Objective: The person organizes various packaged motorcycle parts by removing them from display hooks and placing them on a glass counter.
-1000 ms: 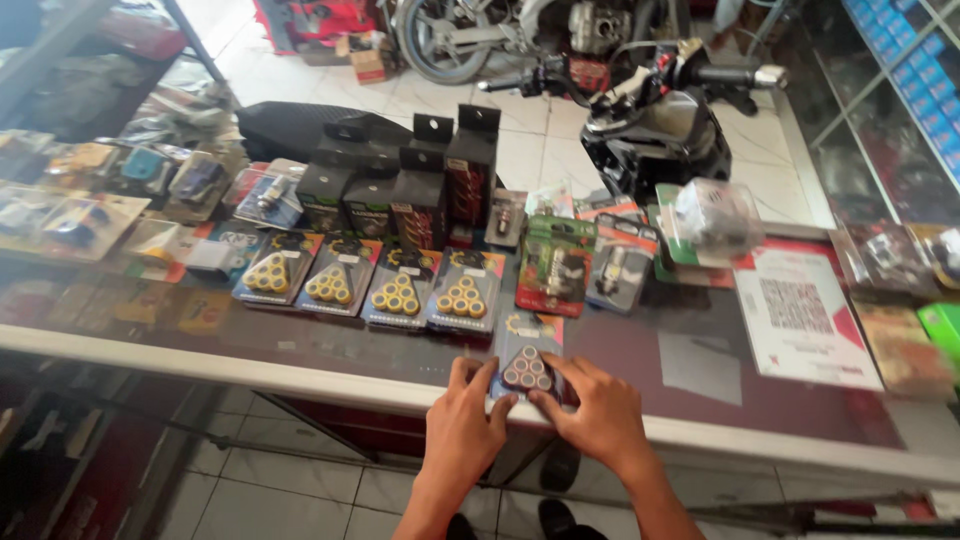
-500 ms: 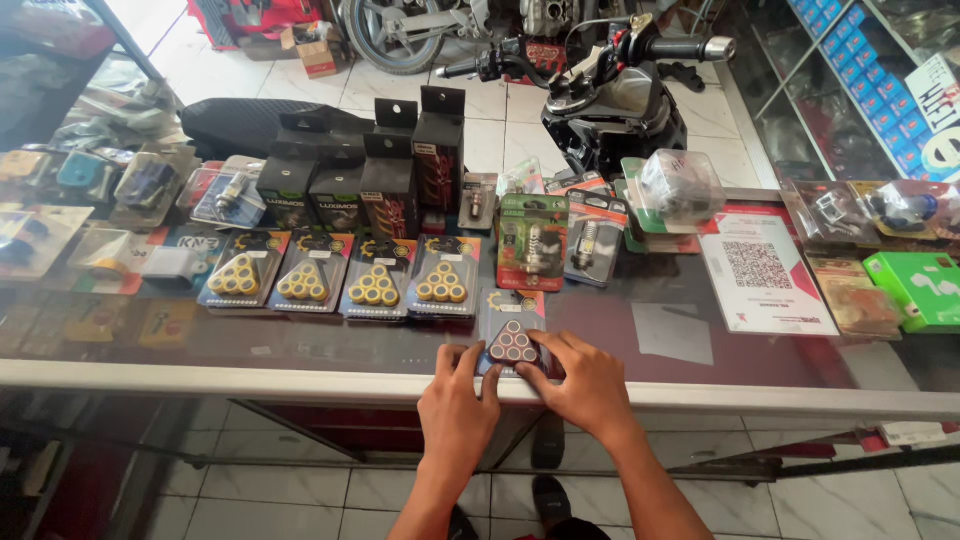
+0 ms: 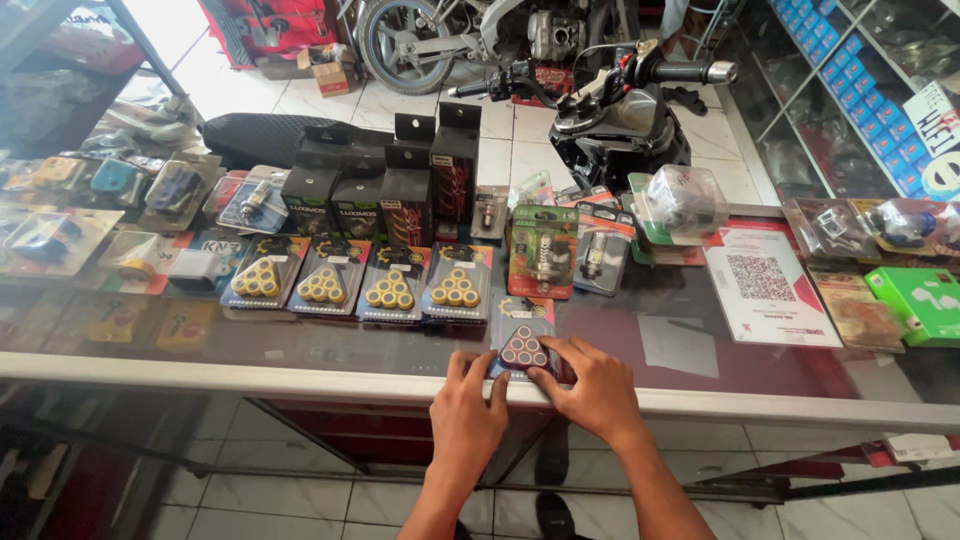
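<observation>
While it lies at the counter edge, the roller pack [image 3: 522,340] is pinched between left hand [image 3: 468,420] and right hand [image 3: 598,388].

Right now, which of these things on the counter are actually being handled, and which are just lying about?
Being handled:
left hand
right hand
dark roller pack, touched by both hands

Lying about:
four yellow roller packs
black boxes
bulb packs
green box
code card
glass counter

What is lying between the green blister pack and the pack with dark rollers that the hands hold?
In the head view, only bare dark counter glass separates the green blister pack from the dark-roller pack; nothing lies there.
</observation>
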